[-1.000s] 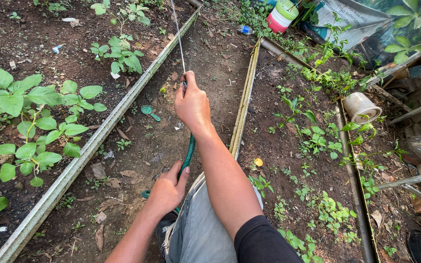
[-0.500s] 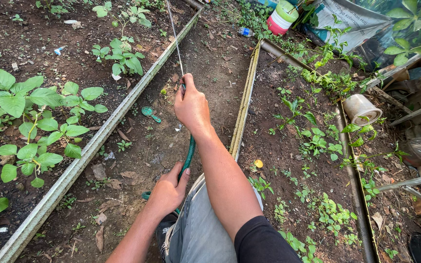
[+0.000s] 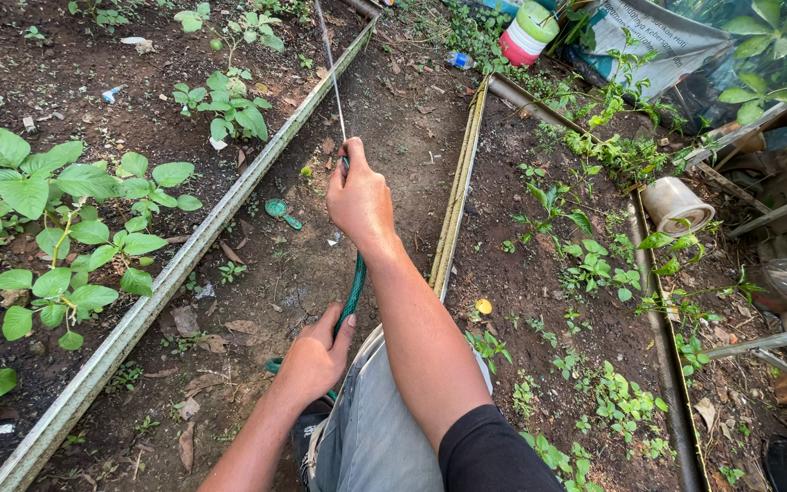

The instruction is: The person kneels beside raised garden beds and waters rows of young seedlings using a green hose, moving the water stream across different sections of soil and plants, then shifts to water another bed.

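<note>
Green hose [image 3: 354, 293] is running between both hands over the dirt path, just as it was a second ago. Near, the left hand [image 3: 316, 358] is gripping its lower part. Farther up, the right hand [image 3: 359, 197] is squeezing the end, and a thin stream of water [image 3: 330, 64] is shooting far ahead. Nothing is shifting much, so the watering is carrying on steadily.

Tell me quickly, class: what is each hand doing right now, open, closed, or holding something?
Left hand: closed around the green garden hose, lower down.
Right hand: closed on the hose's front end, where a thin stream of water sprays out.
</note>
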The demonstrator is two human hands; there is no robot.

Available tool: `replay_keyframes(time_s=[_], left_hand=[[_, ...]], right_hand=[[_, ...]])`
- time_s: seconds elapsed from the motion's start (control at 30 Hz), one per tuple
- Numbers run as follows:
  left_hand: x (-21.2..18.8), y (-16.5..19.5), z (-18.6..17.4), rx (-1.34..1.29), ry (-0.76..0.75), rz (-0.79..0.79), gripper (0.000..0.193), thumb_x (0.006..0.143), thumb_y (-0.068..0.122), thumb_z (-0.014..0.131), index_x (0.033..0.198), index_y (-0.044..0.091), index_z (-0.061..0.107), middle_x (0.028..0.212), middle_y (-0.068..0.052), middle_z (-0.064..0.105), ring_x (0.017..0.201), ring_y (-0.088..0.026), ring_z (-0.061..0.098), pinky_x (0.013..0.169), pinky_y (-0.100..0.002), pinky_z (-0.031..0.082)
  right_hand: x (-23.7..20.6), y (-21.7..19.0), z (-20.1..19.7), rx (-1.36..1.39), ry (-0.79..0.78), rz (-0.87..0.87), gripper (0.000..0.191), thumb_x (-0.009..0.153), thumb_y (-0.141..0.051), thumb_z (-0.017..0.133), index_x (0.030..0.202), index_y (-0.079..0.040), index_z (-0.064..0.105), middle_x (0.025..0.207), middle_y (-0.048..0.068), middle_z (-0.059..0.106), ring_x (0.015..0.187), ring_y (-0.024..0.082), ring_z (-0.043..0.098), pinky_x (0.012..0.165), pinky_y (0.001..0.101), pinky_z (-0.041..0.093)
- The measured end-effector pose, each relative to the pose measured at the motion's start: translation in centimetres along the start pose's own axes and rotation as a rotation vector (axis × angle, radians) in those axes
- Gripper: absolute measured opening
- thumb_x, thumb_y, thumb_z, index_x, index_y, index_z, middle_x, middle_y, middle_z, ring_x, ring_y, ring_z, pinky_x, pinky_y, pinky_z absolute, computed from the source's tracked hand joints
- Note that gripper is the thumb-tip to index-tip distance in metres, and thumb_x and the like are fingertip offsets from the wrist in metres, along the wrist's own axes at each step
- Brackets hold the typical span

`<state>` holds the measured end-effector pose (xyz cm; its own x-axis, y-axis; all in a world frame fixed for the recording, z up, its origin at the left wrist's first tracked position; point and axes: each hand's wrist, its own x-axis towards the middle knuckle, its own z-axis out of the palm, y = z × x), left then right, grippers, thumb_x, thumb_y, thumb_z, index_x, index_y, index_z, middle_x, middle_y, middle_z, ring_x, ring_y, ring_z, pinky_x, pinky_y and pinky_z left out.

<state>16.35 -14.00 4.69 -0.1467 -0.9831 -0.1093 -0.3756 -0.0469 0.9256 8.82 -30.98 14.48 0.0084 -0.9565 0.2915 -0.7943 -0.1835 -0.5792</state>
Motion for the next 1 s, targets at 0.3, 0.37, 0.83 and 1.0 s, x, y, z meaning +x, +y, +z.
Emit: replay_keyframes(time_s=[0.3,0.37,0.83,1.0], left_hand=[[0.1,-0.2,0.2,0.026,-0.005,-0.009,0.041,0.103,0.039,0.046,0.129,0.008,0.053,0.083,-0.028,0.070,0.088,-0.047,0.069,0.079,-0.056,0.051],[0.1,-0.2,0.3,0.047,-0.042,-0.066,0.042,0.103,0.040,0.046,0.131,0.008,0.052,0.080,-0.029,0.070,0.086,-0.048,0.070,0.081,-0.056,0.051],[0.5,0.2,-1.5,0.030,-0.019,-0.065,0.043,0.104,0.039,0.042,0.134,0.009,0.050,0.081,-0.029,0.069,0.087,-0.049,0.068,0.079,-0.058,0.050],[0.6,0.1,-1.5,0.035,-0.021,-0.065,0.042,0.104,0.040,0.043,0.133,0.010,0.051,0.079,-0.029,0.069,0.086,-0.049,0.069,0.078,-0.058,0.051]], right_hand=[[0.0,0.1,0.0,-0.045,-0.041,0.033,0.020,0.102,-0.019,0.050,0.122,-0.015,0.049,0.080,0.019,0.074,0.075,0.039,0.076,0.068,0.0539,0.056],[-0.1,0.1,0.2,-0.078,-0.026,0.009,0.022,0.101,-0.019,0.052,0.123,-0.016,0.050,0.081,0.021,0.074,0.079,0.042,0.075,0.070,0.0555,0.055],[0.9,-2.1,1.4,-0.128,-0.056,-0.077,0.028,0.102,-0.015,0.049,0.130,-0.013,0.046,0.078,0.023,0.074,0.076,0.045,0.076,0.067,0.0532,0.061],[1.0,-1.9,1.7,-0.130,-0.045,-0.101,0.028,0.102,-0.015,0.050,0.129,-0.012,0.046,0.078,0.023,0.073,0.075,0.045,0.075,0.065,0.0532,0.061]])
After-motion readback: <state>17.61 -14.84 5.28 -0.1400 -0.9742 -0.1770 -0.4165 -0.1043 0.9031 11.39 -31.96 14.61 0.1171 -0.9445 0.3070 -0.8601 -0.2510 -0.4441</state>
